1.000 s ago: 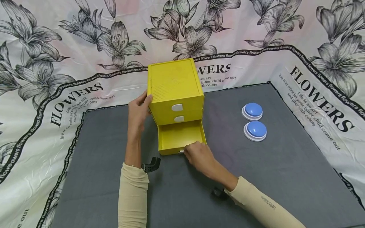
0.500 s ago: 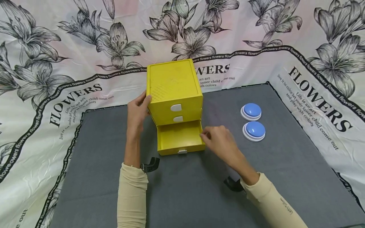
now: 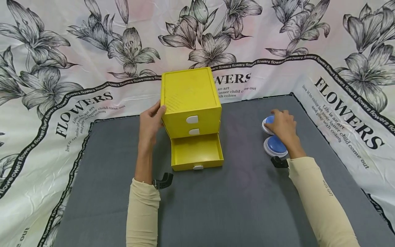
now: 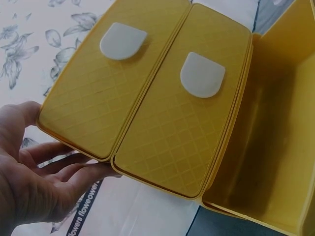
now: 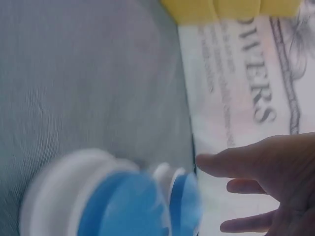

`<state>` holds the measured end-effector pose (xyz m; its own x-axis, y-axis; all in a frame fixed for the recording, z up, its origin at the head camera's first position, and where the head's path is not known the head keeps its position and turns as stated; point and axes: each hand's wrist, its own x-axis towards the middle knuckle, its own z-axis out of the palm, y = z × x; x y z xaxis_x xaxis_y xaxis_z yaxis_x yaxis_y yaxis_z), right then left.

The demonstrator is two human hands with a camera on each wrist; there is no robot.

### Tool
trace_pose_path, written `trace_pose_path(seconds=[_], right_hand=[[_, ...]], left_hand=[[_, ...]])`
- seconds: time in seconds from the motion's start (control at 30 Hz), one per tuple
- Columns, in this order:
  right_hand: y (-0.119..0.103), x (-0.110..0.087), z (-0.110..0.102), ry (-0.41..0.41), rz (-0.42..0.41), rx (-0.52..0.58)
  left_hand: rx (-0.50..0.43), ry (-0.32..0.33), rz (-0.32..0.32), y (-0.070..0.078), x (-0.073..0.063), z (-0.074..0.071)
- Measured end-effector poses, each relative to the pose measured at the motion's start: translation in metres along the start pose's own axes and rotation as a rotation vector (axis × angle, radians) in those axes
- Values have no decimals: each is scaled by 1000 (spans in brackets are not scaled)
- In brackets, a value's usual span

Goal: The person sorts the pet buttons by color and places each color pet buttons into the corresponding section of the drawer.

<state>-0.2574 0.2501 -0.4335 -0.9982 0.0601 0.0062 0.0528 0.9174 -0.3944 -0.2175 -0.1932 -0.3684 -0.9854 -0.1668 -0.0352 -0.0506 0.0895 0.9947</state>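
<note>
A yellow mini drawer cabinet (image 3: 189, 91) stands near the back of the table, its bottom drawer (image 3: 197, 152) pulled out with nothing inside. My left hand (image 3: 149, 125) rests against the cabinet's left side. In the left wrist view, the thumb touches the top corner while extended fingers (image 4: 81, 177) lie along the side. Two round push buttons with blue domes and white bases sit to the right. My right hand (image 3: 284, 127) is over the far button (image 3: 269, 119), just beyond the near button (image 3: 276, 144). Its fingers are spread and apart from both buttons in the right wrist view.
A grey cloth (image 3: 228, 206) covers the table. White fabric with a flower print (image 3: 132, 48) hangs along the back and both sides, close behind the cabinet. Two white tabs (image 4: 202, 76) mark the upper, closed drawers.
My right hand has let go of the bottom drawer's handle and moved right to the blue-domed buttons. The drawer stays out, and my left hand keeps its place on the cabinet.
</note>
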Motion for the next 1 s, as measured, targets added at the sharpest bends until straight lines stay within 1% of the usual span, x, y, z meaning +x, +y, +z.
trace_pose_path(seconds=[0.1,0.27,0.37,0.47,0.57,0.77,0.87,1.0], right_hand=[[9,6,0,-58,36,2],[17,13,4,-142,60,9],[21,15,7,-166,74,17],[24,17,10,-173,72,33],[26,17,11,-153,44,46],[29,13,10,-59,-16,58],[21,7,6,-15,-28,65],[-1,-7,-4,16,-35,70]], left_hand=[[-6,3,-3,0,-1,0],[0,10,-5,-1,-1,-1],[4,5,3,-2,0,-1],[-2,-2,8,-1,0,0],[-15,-9,18,-1,0,2],[-41,-24,33,0,0,5],[-52,-19,24,0,-1,5],[-53,-13,18,-1,-1,3]])
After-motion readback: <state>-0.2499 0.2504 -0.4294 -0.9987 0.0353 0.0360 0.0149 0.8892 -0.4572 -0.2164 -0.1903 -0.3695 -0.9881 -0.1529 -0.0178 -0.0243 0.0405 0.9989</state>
